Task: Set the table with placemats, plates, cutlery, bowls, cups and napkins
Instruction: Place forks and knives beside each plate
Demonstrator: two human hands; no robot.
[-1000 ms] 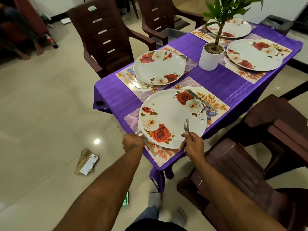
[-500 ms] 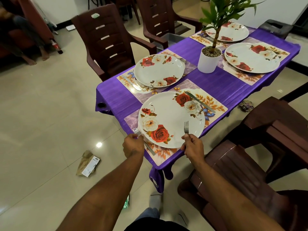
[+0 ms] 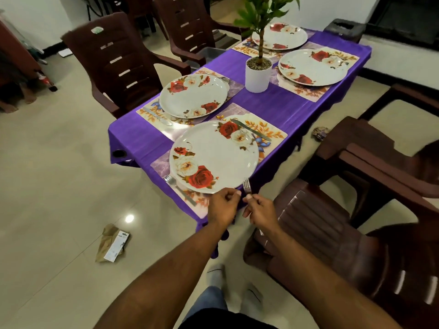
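A pale tiled floor [image 3: 59, 162] surrounds a table under a purple tablecloth [image 3: 273, 108], with dark brown plastic chairs [image 3: 118, 65] drawn up along its sides and a potted plant [image 3: 258, 72] in a white pot near the middle. Four floral placemats each carry a white plate printed with roses; the nearest plate [image 3: 213, 156] sits on the nearest placemat [image 3: 268, 131], with a knife [image 3: 251, 130] lying on the mat at the plate's far side and a fork [image 3: 179, 189] on the mat at its left edge. The right hand [image 3: 260, 211] pinches a second fork [image 3: 247, 186] by the handle between thumb and curled fingers, tines pointing away, just over the plate's near rim. The left hand [image 3: 223, 206] hovers close beside it, fingers loosely curled and holding nothing. A crumpled paper packet [image 3: 112, 243] lies on the floor.
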